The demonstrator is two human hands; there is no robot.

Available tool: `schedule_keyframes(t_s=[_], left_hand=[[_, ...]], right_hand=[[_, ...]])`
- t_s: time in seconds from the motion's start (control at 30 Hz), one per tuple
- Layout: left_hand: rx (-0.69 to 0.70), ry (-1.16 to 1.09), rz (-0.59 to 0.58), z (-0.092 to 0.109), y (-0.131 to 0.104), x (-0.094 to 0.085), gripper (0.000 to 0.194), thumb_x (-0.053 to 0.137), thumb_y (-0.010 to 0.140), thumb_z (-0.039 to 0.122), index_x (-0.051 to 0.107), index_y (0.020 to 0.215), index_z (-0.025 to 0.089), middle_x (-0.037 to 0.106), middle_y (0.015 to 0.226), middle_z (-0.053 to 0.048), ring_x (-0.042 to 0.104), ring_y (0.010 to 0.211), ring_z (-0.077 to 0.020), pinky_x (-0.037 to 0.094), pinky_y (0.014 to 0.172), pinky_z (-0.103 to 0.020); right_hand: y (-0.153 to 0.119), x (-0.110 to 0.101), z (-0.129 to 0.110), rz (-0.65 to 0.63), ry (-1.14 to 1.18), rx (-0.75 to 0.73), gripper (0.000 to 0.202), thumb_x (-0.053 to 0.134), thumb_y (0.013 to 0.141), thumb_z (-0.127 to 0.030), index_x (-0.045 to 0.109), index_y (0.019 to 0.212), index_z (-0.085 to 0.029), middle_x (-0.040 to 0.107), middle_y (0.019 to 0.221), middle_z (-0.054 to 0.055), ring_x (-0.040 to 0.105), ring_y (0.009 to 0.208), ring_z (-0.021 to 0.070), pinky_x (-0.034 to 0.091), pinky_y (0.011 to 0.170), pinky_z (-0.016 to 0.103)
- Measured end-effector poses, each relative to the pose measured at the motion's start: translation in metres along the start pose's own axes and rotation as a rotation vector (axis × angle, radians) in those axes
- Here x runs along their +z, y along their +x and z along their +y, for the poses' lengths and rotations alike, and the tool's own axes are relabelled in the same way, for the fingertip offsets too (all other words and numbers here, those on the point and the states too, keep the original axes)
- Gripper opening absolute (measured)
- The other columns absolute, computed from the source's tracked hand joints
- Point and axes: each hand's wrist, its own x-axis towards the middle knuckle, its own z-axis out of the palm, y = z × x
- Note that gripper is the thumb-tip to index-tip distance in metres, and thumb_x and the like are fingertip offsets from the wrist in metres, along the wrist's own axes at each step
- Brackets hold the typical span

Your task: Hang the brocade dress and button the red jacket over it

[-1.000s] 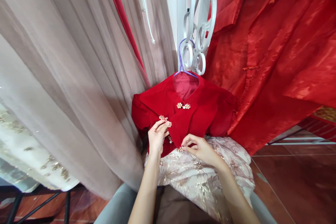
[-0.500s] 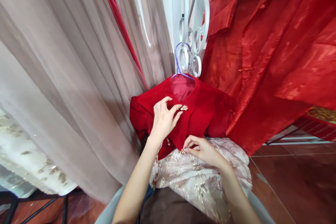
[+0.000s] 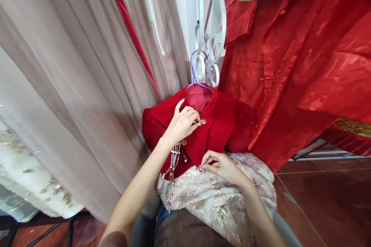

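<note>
A red velvet jacket [image 3: 223, 123] hangs by its collar on a purple hanger [image 3: 193, 67]. My left hand [image 3: 182, 123] lies over its front, fingertips closed on a beaded ornament [image 3: 203, 122] below the neckline; one finger is raised. Under the left wrist a beaded tassel [image 3: 175, 156] dangles, with a small beaded drop [image 3: 185, 158] beside it. Lower down, at the jacket's front hem, my right hand [image 3: 222, 166] pinches a small beaded flower [image 3: 199, 168] between thumb and finger. Patterned pale cloth with gold embroidery [image 3: 214, 193] spreads beneath the jacket, over the lap.
Behind the hanger stands a white scrolled metal frame [image 3: 213, 73]. Sheer beige fabric [image 3: 72, 85] drapes down the left, with a red strip [image 3: 130, 27] across it. Red satin garments [image 3: 304, 65] hang at the right, above the brown tiled floor [image 3: 333, 200].
My left hand has turned and its fingers have drawn together at the ornament. The left forearm has shifted left, baring the tassel. My right hand keeps its pinch at the hem.
</note>
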Motion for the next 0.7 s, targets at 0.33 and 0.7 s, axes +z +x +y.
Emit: schedule_keyframes(t_s=[0.33,0.7], left_hand=[[0.096,0.057,-0.051,-0.0032,0.0044,0.0008,0.010,0.047,0.091,0.022,0.056,0.089,0.018,0.061,0.083,-0.001,0.056,0.089,-0.0174,0.016,0.116,-0.058],[0.129,-0.066,-0.092,-0.0074,0.0082,-0.0011,0.006,0.053,0.088,0.024,0.056,0.088,0.020,0.063,0.081,0.002,0.060,0.083,-0.0151,0.009,0.116,-0.060]], right_hand=[[-0.0005,-0.0008,-0.0027,0.004,-0.010,0.006,0.014,0.063,0.079,-0.030,0.058,0.081,-0.017,0.063,0.081,0.003,0.060,0.080,0.0156,0.049,0.067,0.026],[0.0003,-0.0015,-0.0010,0.003,-0.013,0.002,0.017,0.063,0.079,-0.034,0.058,0.082,-0.018,0.063,0.083,0.003,0.060,0.082,0.0158,0.048,0.068,0.026]])
